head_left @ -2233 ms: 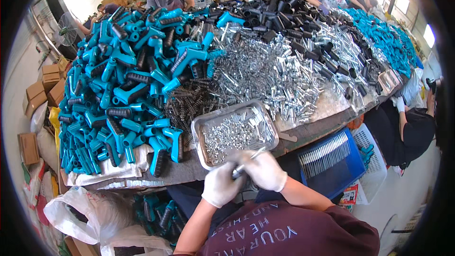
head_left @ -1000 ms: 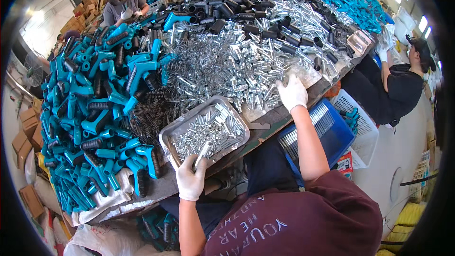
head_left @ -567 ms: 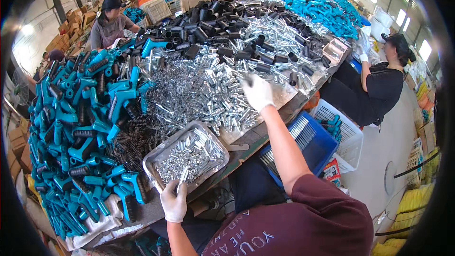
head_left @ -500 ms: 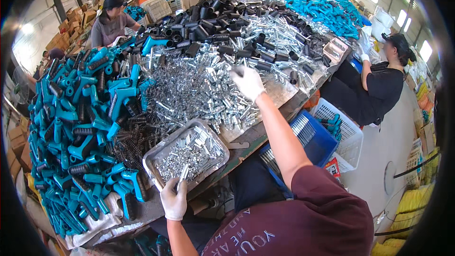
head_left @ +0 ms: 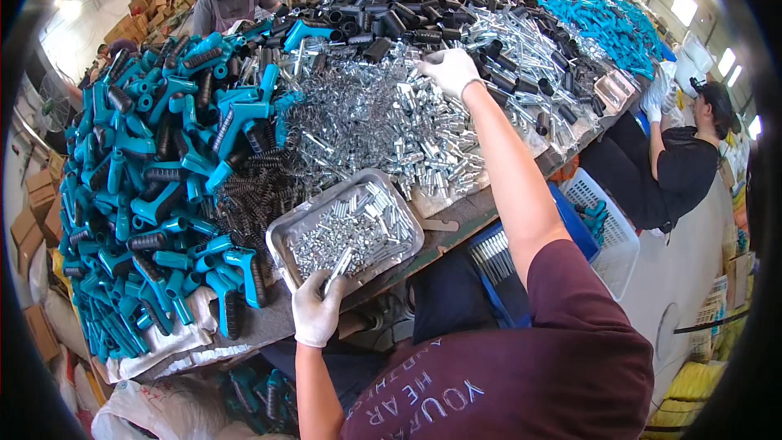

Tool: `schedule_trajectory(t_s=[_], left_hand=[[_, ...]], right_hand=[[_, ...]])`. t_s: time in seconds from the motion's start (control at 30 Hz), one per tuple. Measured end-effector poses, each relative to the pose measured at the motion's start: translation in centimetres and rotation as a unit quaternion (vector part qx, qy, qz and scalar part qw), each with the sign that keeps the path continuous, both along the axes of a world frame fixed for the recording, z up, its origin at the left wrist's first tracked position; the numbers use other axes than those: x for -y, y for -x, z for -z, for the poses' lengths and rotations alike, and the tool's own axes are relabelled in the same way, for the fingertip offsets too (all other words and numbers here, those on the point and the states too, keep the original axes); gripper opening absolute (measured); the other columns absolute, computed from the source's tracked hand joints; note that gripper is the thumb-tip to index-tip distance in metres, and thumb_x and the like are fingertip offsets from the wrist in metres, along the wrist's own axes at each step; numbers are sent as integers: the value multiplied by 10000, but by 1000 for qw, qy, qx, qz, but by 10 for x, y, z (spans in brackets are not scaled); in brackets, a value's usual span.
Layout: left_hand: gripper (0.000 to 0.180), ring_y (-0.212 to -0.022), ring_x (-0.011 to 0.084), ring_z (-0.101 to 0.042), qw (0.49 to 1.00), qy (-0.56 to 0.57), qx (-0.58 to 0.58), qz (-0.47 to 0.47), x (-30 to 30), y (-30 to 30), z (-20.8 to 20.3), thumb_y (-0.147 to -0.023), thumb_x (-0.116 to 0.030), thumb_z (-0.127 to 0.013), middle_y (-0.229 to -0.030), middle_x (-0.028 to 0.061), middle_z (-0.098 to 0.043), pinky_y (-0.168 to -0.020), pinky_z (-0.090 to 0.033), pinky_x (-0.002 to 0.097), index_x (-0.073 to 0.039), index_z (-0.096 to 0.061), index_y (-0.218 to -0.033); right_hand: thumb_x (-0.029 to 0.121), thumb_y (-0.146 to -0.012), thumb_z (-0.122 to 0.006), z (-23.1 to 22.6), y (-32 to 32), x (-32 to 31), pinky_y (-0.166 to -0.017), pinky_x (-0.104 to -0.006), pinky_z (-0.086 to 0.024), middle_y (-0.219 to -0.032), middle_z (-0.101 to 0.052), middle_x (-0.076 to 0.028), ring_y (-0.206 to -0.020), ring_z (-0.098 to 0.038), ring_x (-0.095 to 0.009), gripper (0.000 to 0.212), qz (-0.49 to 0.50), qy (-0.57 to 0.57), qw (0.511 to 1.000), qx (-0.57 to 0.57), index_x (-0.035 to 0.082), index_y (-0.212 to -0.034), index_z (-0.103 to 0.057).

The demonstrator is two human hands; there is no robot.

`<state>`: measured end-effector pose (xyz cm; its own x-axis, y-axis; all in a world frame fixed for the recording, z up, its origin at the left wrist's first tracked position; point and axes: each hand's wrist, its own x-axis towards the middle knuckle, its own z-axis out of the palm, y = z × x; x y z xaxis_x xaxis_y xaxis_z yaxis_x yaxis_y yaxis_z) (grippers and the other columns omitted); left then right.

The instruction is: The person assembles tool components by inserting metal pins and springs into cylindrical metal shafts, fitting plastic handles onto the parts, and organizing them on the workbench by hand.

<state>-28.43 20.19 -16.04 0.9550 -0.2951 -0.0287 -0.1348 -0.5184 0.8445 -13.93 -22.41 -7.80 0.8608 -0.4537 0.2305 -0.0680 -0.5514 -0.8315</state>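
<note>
My left hand (head_left: 316,310), in a white glove, is at the near edge of a metal tray (head_left: 414,232), its fingers closed round a shiny metal tube (head_left: 339,267) that points up over the tray. Small silvery parts (head_left: 358,232) lie in the tray. My gloved right hand (head_left: 453,72) is stretched far out over the heap of metal fittings (head_left: 432,138), near thin wire springs (head_left: 342,114). Its fingertips are drawn together; whatever they pinch is too small to tell.
Teal pistol-shaped handles (head_left: 155,171) are piled at the left, dark coil springs (head_left: 259,195) beside them. Black sleeves (head_left: 399,16) and metal rods (head_left: 521,41) lie farther back. A blue crate (head_left: 509,310) and white basket (head_left: 615,236) stand right. Co-workers (head_left: 676,155) sit around the table.
The view has shifted, so the table sits further right in it. My right hand has moved slightly farther across the heap; my left keeps the tube at the tray.
</note>
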Motion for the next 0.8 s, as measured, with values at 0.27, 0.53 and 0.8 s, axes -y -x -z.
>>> schedule_trajectory(t_s=[0.27,0.53,0.8], left_hand=[[249,-627,187,-614,1000,-6,0,2,2,0,3,-846,-198,-672,-690,145,-638,-630,-485,326,31,-688,-945],[268,-644,199,-628,1000,-8,-8,-2,3,1,4,-848,-218,-684,-711,156,-648,-647,-493,330,26,-688,-959],[231,-656,90,-543,998,36,-58,-11,3,-3,8,-876,-164,-667,-694,49,-614,-618,-452,270,52,-683,-957]], right_hand=[[430,-792,-716,21,14,2,-893,-373,-519,-1101,-692,-221,-1023,-677,-327,689,179,199,963,39,-14,-1300,-576],[533,-849,-619,83,113,-127,-889,-429,-514,-1060,-664,-166,-1024,-649,-332,545,-36,310,929,-198,63,-1126,-613],[272,-912,-604,98,138,-113,-825,-455,-510,-984,-670,-219,-905,-649,-396,291,35,179,983,9,29,-1071,-631]])
